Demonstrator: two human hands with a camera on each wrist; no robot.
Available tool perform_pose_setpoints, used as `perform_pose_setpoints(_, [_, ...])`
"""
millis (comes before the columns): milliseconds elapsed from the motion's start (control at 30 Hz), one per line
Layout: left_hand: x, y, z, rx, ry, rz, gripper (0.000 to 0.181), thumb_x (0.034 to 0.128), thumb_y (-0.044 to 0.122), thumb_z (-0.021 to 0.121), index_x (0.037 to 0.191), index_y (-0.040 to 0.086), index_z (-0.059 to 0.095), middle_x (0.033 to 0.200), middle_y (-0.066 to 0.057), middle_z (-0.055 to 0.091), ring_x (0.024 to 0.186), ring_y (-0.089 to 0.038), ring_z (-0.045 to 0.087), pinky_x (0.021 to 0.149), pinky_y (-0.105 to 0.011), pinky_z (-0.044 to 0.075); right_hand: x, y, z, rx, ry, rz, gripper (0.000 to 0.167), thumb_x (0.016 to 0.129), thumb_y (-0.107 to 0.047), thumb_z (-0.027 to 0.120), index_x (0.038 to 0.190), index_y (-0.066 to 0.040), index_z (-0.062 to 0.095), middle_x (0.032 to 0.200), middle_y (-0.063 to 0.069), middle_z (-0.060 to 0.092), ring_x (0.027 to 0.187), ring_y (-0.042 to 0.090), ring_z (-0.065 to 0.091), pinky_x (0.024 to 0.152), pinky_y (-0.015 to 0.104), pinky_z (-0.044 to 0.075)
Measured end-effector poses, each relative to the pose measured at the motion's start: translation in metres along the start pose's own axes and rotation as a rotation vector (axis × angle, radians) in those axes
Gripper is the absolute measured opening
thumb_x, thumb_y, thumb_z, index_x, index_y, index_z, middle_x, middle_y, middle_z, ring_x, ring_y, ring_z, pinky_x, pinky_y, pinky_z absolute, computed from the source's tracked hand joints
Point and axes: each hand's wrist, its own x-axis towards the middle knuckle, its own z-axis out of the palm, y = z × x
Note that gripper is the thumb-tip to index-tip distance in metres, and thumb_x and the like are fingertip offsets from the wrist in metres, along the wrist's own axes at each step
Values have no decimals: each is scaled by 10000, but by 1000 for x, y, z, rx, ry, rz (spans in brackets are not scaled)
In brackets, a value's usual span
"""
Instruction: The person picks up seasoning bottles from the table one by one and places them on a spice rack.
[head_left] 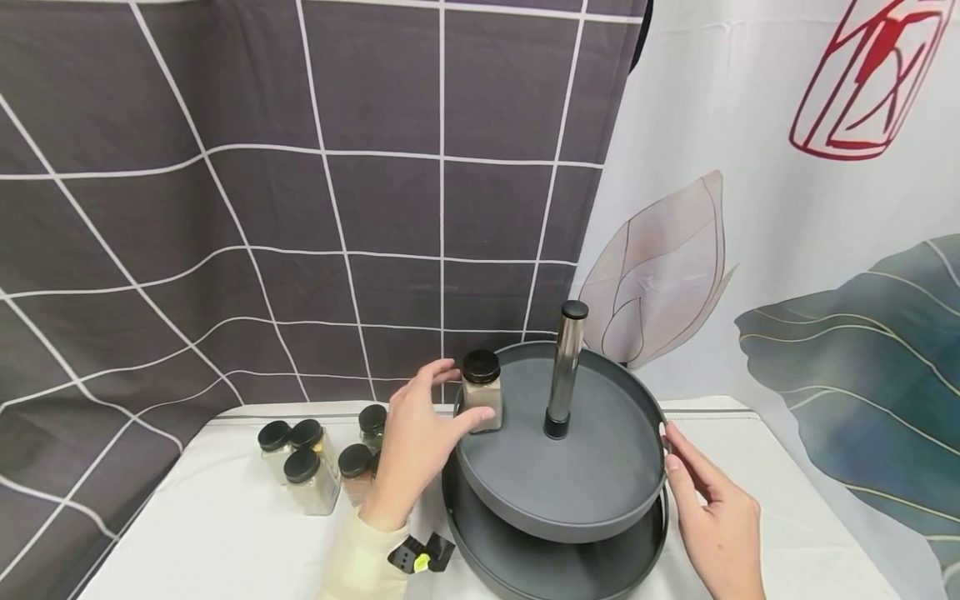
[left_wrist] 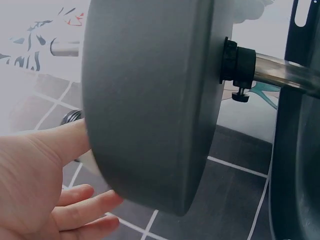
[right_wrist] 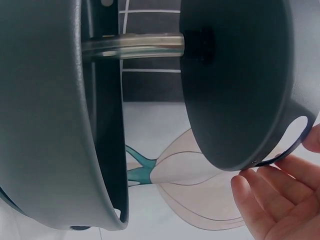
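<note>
One jar (head_left: 482, 400), in head view, upright on the upper tray (head_left: 558, 483), pinched in left hand (head_left: 420, 433), likely against tipping; opposite rim (head_left: 652, 398) in right hand (head_left: 712, 508), probably for steadiness; white worktop (head_left: 202, 517) below, gridded cloth (head_left: 382, 204) behind. In left wrist view, jar partly behind tray. In right wrist view, fingertips (right_wrist: 289, 166) at that rim.

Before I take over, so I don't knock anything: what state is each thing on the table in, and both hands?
Upper tray: raised over lower tray.
Lower tray: partly hidden from above.
Post: standing upright.
Screw: fitted, tightness unclear.
Held jar: upright, capped; whether fully set down unclear.
Other jars: upright, capped.
Left hand: curled round held jar.
Right hand: gripping upper tray.
</note>
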Motion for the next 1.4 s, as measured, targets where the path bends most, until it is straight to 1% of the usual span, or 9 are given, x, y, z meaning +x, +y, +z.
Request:
perform_pose_setpoints(133, [-3,-3,-8,3,26,3,743,734,388,901,1345,100,592,1230,9,704,1239,-337,562,1034,-528,434,0,0,0,-16,1,9,326,964,-91,668,1275,-177,715,1183,-139,704,1006,-183,587,847,6,438])
perform_pose_setpoints(267, [-5,-8,-17,16,55,0,712,757,397,884,1339,105,595,1247,7,695,983,-283,644,860,-463,508,0,0,0,-20,6,-8,321,964,-81,663,1268,-167,719,1193,-76,715,1008,-181,588,850,7,438])
perform_pose_setpoints(367, [-7,-14,-26,26,74,-17,701,772,411,872,1339,108,593,1269,-3,684,1007,-276,643,886,-458,505,0,0,0,-17,8,-38,313,962,-66,658,1258,-142,722,1209,12,718,1016,-180,588,854,6,435])
perform_pose_setpoints(467, [-10,-21,-35,46,101,-34,696,784,418,861,1341,96,593,1274,-18,683,1255,-287,572,1032,-495,445,1,1,0,-34,9,-67,296,977,-64,636,1258,-107,717,1214,80,713,1061,-168,581,880,12,431])
perform_pose_setpoints(667, [-17,-34,-49,87,135,-66,689,815,442,829,1347,75,590,1290,-57,673,1283,-343,544,1039,-510,418,1,5,1,-42,15,-87,278,1010,-80,589,1260,-79,710,1237,76,705,1143,-131,566,925,20,412])
perform_pose_setpoints(900, [-25,-48,-66,110,170,-114,643,839,440,808,1327,71,609,1311,-96,657,1263,-364,552,1020,-521,424,0,4,2,-33,21,-77,261,979,-54,631,1219,-75,730,1261,27,698,1015,-147,610,862,18,441])
perform_pose_setpoints(1267, [-35,-72,-88,175,264,-153,586,858,407,801,1293,46,645,1200,-219,677,865,-384,651,809,-527,498,0,1,0,6,-9,-29,270,972,-53,640,1219,-110,732,1273,21,693,1064,-116,603,857,24,449])
perform_pose_setpoints(1333, [-37,-76,-92,172,286,-177,581,861,397,800,1298,49,642,1204,-227,674,907,-420,662,823,-539,500,0,1,0,11,-13,-22,270,973,-52,639,1223,-104,728,1276,20,691,1082,-110,599,862,28,451])
perform_pose_setpoints(1400, [-39,-80,-95,163,306,-207,573,866,390,797,1302,53,641,1252,-243,653,1084,-462,629,888,-572,487,0,1,0,16,-20,-16,274,972,-47,640,1228,-98,722,1278,17,690,1086,-102,600,866,34,456])
